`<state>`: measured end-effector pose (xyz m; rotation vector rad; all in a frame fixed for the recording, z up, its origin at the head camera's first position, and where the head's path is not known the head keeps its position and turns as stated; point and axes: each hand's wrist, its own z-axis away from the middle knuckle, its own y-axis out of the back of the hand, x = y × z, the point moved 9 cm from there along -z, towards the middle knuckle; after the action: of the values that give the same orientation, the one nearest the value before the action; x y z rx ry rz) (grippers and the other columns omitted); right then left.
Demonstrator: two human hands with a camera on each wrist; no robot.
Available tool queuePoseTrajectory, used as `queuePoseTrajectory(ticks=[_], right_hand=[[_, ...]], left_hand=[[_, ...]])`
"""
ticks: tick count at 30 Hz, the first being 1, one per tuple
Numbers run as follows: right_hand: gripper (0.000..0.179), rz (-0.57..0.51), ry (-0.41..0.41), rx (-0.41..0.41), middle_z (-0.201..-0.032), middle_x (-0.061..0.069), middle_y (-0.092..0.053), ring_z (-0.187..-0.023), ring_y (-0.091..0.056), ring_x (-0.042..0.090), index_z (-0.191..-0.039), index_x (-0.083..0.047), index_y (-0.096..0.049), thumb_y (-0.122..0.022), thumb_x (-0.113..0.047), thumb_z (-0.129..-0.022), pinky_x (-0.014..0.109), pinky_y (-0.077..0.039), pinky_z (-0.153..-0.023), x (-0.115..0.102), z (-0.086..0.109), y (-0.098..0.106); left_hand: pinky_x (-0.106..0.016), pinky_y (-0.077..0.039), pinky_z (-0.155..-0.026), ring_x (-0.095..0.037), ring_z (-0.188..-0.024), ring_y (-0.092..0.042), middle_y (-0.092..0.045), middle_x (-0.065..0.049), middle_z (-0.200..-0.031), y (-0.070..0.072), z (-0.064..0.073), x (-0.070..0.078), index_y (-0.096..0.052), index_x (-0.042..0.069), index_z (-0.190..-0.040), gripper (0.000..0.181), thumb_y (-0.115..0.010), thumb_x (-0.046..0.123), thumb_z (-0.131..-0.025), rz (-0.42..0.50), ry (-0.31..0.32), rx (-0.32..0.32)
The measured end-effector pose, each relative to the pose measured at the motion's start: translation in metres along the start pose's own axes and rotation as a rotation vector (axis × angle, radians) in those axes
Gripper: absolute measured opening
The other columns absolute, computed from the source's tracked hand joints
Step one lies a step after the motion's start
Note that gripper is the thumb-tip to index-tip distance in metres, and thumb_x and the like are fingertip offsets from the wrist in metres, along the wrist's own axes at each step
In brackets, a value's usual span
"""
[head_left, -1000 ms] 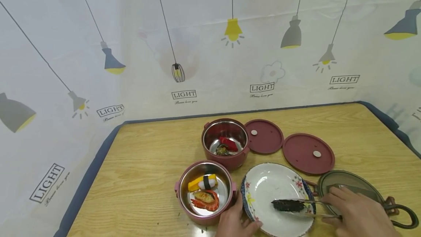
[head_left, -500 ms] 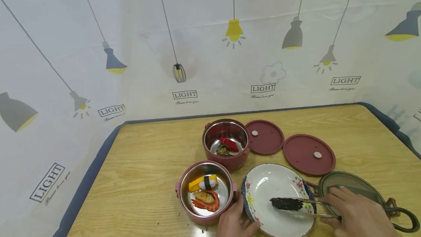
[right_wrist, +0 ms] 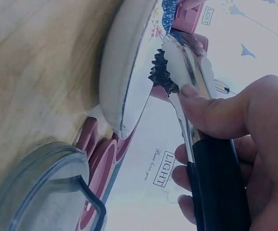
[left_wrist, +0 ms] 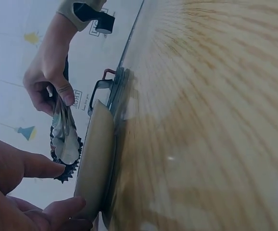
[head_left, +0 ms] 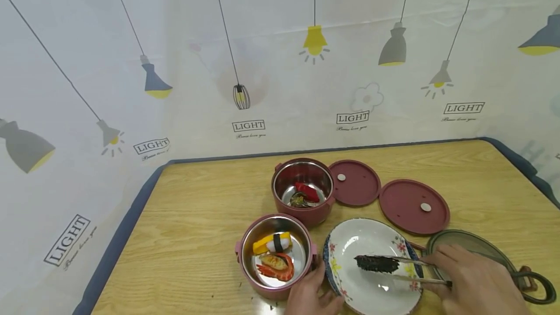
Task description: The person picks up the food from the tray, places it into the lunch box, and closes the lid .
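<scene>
My right hand [head_left: 477, 281] grips a pair of metal tongs [right_wrist: 221, 187] by the dark handles. A black, spiky sea cucumber [head_left: 377, 263] is between the tong tips, over the white floral dish [head_left: 354, 237] in the head view. At the dish's left side is my left hand [head_left: 312, 293], its fingertips right at the rim and one finger fairly straight in the left wrist view. Just left of that hand stands a pink pot [head_left: 245, 271] holding a yellow-and-white sushi piece [head_left: 275, 243] and a red shrimp [head_left: 277, 267].
Behind the dish stands a darker red pot [head_left: 308, 215] with red and brown food pieces inside. Two maroon lids [head_left: 356, 183] lie to its right. Under my right arm is a glass lid [head_left: 463, 239] close to a dark looped handle [head_left: 542, 286]. A printed curtain [head_left: 284, 62] borders the table.
The tongs and the sea cucumber have shifted slightly left and away from me over the dish. My left hand stays at the rim. The head view has drifted a little.
</scene>
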<state>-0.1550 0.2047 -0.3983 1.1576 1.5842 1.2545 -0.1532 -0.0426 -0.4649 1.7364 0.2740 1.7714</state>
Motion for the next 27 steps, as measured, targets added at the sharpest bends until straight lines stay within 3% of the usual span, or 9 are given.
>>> queuePoseTrajectory(ticks=[2,5,9,13,16,20,23,27], right_hand=[[0.034,-0.014,0.022,0.068,-0.076,-0.02,-0.046,-0.065,-0.031,-0.004,-0.085,-0.032,-0.071,-0.088,-0.02,-0.058,0.021,-0.03,-0.052,-0.003,-0.001,0.008],[0.036,-0.014,0.038,0.085,-0.077,-0.02,-0.048,-0.065,-0.033,-0.004,-0.085,-0.032,-0.07,-0.088,-0.02,-0.057,0.022,-0.032,-0.052,-0.005,-0.004,0.013],[0.032,-0.019,0.054,0.069,-0.08,-0.019,-0.052,-0.064,-0.037,-0.004,-0.085,-0.033,-0.068,-0.091,-0.033,-0.063,0.024,-0.038,-0.051,-0.007,-0.008,0.017],[0.037,-0.029,0.108,0.172,-0.08,-0.02,-0.056,-0.062,-0.046,-0.003,-0.083,-0.031,-0.069,-0.093,-0.042,-0.058,0.024,-0.042,-0.051,-0.014,-0.013,0.029],[0.04,-0.043,0.14,0.249,-0.079,-0.021,-0.057,-0.06,-0.051,-0.004,-0.083,-0.03,-0.071,-0.095,-0.039,-0.052,0.022,-0.042,-0.049,-0.019,-0.015,0.038],[0.04,-0.063,0.158,0.275,-0.077,-0.022,-0.054,-0.06,-0.051,-0.005,-0.083,-0.031,-0.072,-0.096,-0.037,-0.051,0.02,-0.039,-0.049,-0.022,-0.02,0.045],[0.04,-0.066,0.176,0.292,-0.076,-0.022,-0.054,-0.059,-0.048,-0.005,-0.082,-0.031,-0.07,-0.096,-0.037,-0.052,0.019,-0.037,-0.048,-0.025,-0.024,0.051],[0.04,-0.056,0.174,0.29,-0.075,-0.018,-0.055,-0.057,-0.042,-0.006,-0.079,-0.029,-0.067,-0.096,-0.035,-0.052,0.018,-0.031,-0.044,-0.027,-0.031,0.057]], left_hand=[[-0.031,-0.054,-0.099,-0.012,-0.118,-0.063,-0.061,-0.018,-0.14,0.001,0.0,-0.001,-0.048,-0.004,-0.145,0.077,-0.08,0.027,-0.083,0.009,0.036,-0.024],[-0.032,-0.056,-0.095,-0.014,-0.11,-0.067,-0.061,-0.019,-0.139,0.003,0.002,-0.001,-0.047,-0.003,-0.146,0.077,-0.08,0.025,-0.083,0.041,0.073,-0.04],[-0.03,-0.059,-0.087,-0.016,-0.102,-0.072,-0.063,-0.018,-0.136,0.012,0.007,0.007,-0.051,0.0,-0.144,0.07,-0.078,0.023,-0.084,0.085,0.074,-0.021],[-0.029,-0.061,-0.081,-0.02,-0.095,-0.076,-0.069,-0.017,-0.127,0.022,0.01,0.013,-0.057,0.001,-0.139,0.062,-0.078,0.019,-0.084,0.124,0.085,-0.004],[-0.031,-0.06,-0.084,-0.023,-0.1,-0.075,-0.072,-0.014,-0.123,0.032,0.011,0.019,-0.062,0.003,-0.134,0.056,-0.079,0.02,-0.084,0.099,0.078,0.022],[-0.032,-0.06,-0.087,-0.027,-0.114,-0.07,-0.07,-0.013,-0.128,0.042,0.01,0.025,-0.064,0.003,-0.13,0.049,-0.079,0.016,-0.086,0.172,0.079,0.022],[-0.034,-0.061,-0.085,-0.027,-0.113,-0.069,-0.069,-0.011,-0.126,0.047,0.008,0.026,-0.063,0.003,-0.13,0.046,-0.078,0.012,-0.087,0.243,0.104,0.003],[-0.034,-0.06,-0.085,-0.019,-0.104,-0.068,-0.071,-0.002,-0.114,0.059,0.004,0.031,-0.066,0.008,-0.125,0.042,-0.079,0.014,-0.086,0.191,0.092,0.035]])
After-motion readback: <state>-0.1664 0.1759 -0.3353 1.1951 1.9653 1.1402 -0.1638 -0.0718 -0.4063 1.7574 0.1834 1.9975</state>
